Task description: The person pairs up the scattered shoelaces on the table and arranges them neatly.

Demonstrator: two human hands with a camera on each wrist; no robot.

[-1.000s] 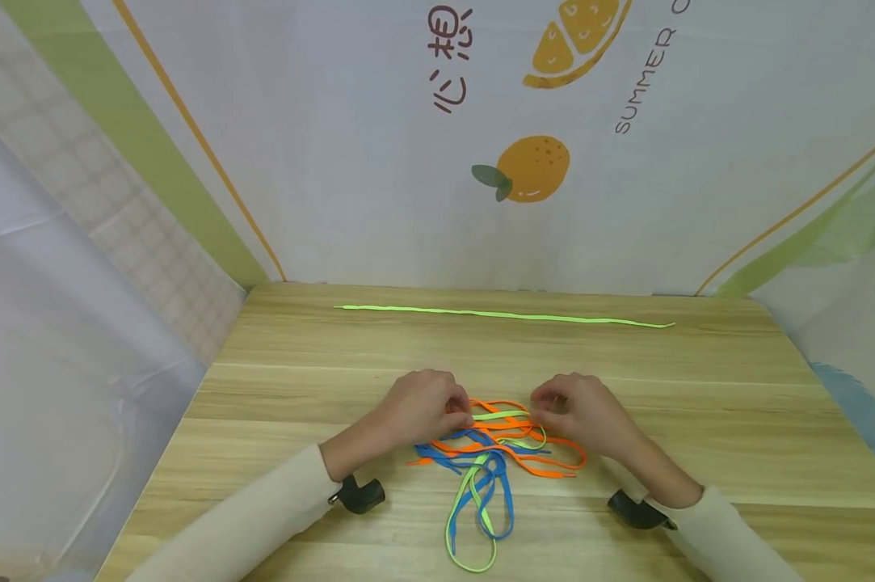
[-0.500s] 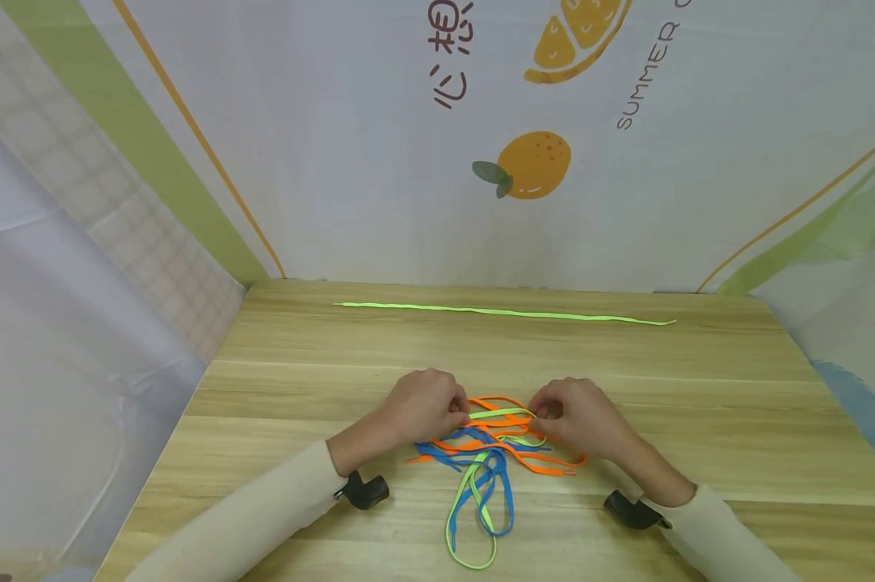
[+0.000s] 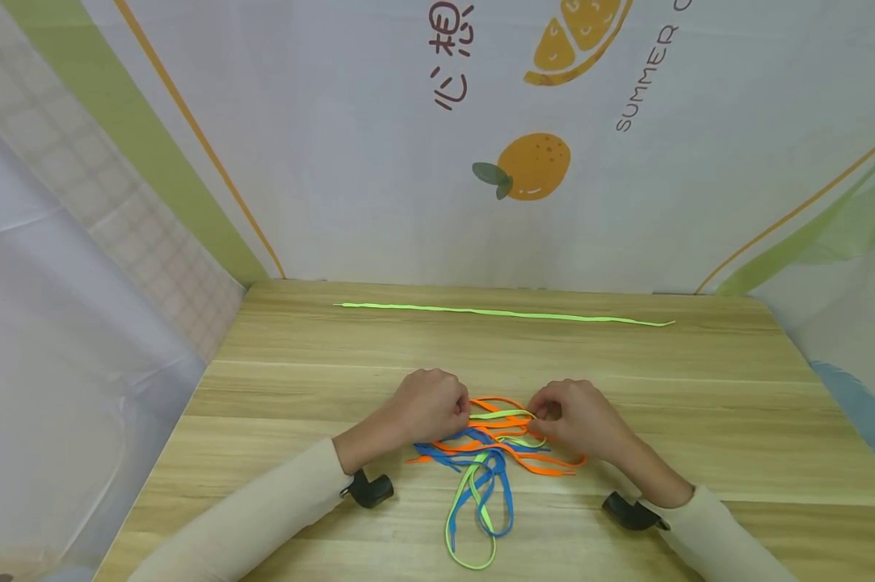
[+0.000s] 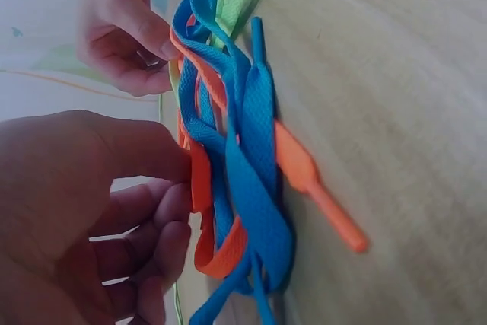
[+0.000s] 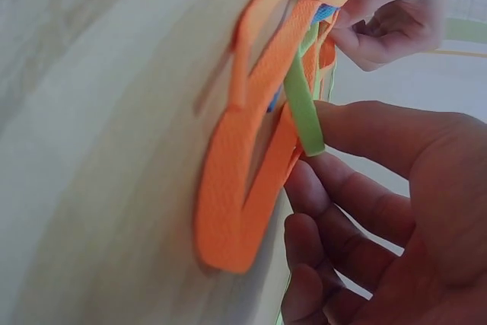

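Singling out a lace, prob. Head: shoelace pile (image 3: 497, 462) btwn L hand (image 3: 430, 404) + R hand (image 3: 581, 412), straight lime shoelace (image 3: 539, 315) nr far edge of table (image 3: 299, 364). L wrist: thumb/index clamp orange shoelace (image 4: 200, 180). R wrist: same, looped lime shoelace (image 5: 304, 112); next move prob. needs gentle pull.

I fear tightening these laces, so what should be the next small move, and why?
I would probably let the right hand ease the green lace upward, without tugging. It appears to pinch this lace, and an orange lace and a blue lace cross close by, so a hard pull might tighten them.
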